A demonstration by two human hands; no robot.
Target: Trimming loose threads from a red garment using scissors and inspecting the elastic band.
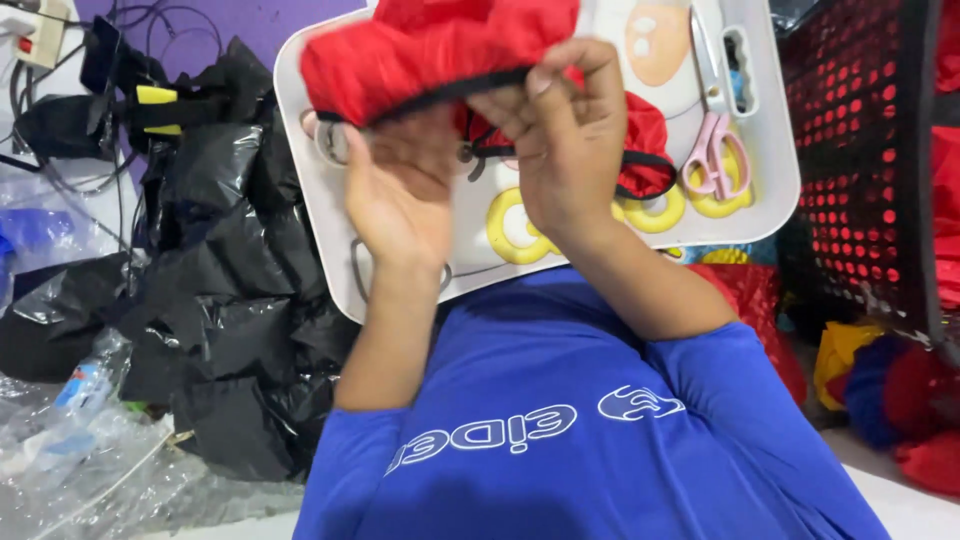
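Observation:
Both of my hands hold a red fabric piece [430,45] with a black trim edge up over a white tray [770,170]. My left hand [395,200] grips the fabric from below, palm facing me. My right hand [560,150] pinches the black trim with its fingertips. More red fabric [645,140] with a black edge lies on the tray behind my right hand. Pink-handled scissors [712,150] and yellow rings [510,225] also lie on the tray. My sleeves and shirt are blue.
Crumpled black plastic bags [235,300] lie to the left, with clear plastic wrap [80,450] in front of them. A black perforated basket [860,170] holding red material stands at the right. Yellow, blue and red fluffy pieces [880,390] lie below it. Cables and a power strip [40,35] are at top left.

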